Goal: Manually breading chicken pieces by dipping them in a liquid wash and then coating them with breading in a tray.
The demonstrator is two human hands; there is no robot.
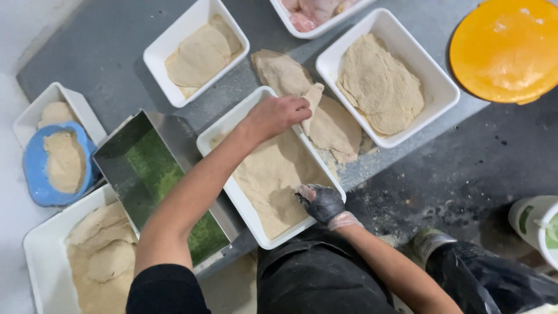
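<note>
Grey work table [116, 46] under everything, dusted with crumbs toward 4 o'clock. At the centre, a white rectangular tray [216, 135] filled with pale breading and a coated cutlet. At 8 o'clock, a bigger white tray [36, 244] heaped with breaded cutlets; just beside it toward the centre, a steel pan [119, 154] with green crumbs inside. At 1 o'clock, another white tray [433, 72] with one large breaded cutlet; at 11 o'clock, a smaller white tray [165, 43] with two cutlets. At 2 o'clock, an orange round bowl [505, 49] of yellow liquid. At 9 o'clock, a blue dish [35, 168] with crumbs, partly inside a small white tray. At 12 o'clock, raw chicken [311, 14] in a tray cut off by the frame.

Between the centre tray and the 1 o'clock tray, breaded cutlets [334, 125] lying on the table. Left hand [279, 113], bare, fingers curled shut, pinching the edge of the top cutlet at the centre tray's far rim. Right hand [322, 203], in a dark glove, fingers bent but holding nothing, fingertips pressed on the breading at the tray's near right corner.
</note>
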